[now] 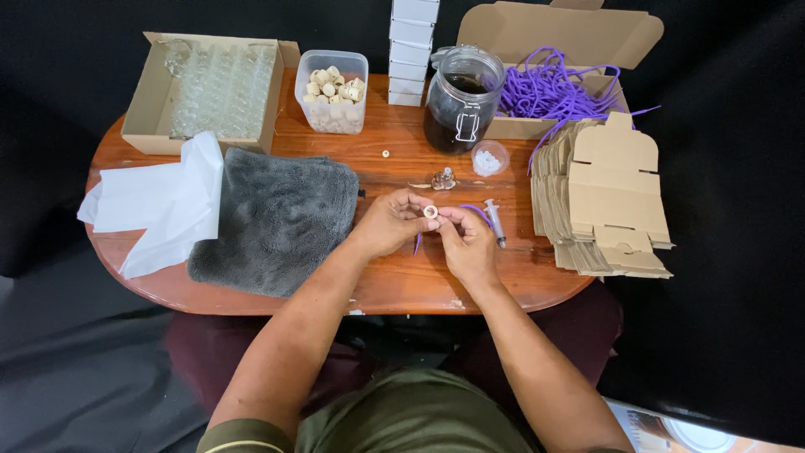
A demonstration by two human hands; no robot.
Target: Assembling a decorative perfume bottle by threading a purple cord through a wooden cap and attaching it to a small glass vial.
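Note:
Both hands meet over the middle of the wooden table [394, 285]. My left hand [387, 223] and my right hand [466, 243] pinch a small round cork [431, 211] between their fingertips. A purple cord [480, 211] runs from under my right hand, and a short end shows below my left fingers. A small glass bottle [443, 179] stands just beyond the hands. A syringe [495, 222] lies right beside my right hand.
A grey towel [272, 220] and white paper [159, 205] lie at left. At the back stand a box of glass bottles [210, 88], a tub of corks [333, 92], white boxes [412, 50], a dark jar [460, 101], a box of purple cord [553, 88]. Flat cardboard blanks [608, 197] are stacked at right.

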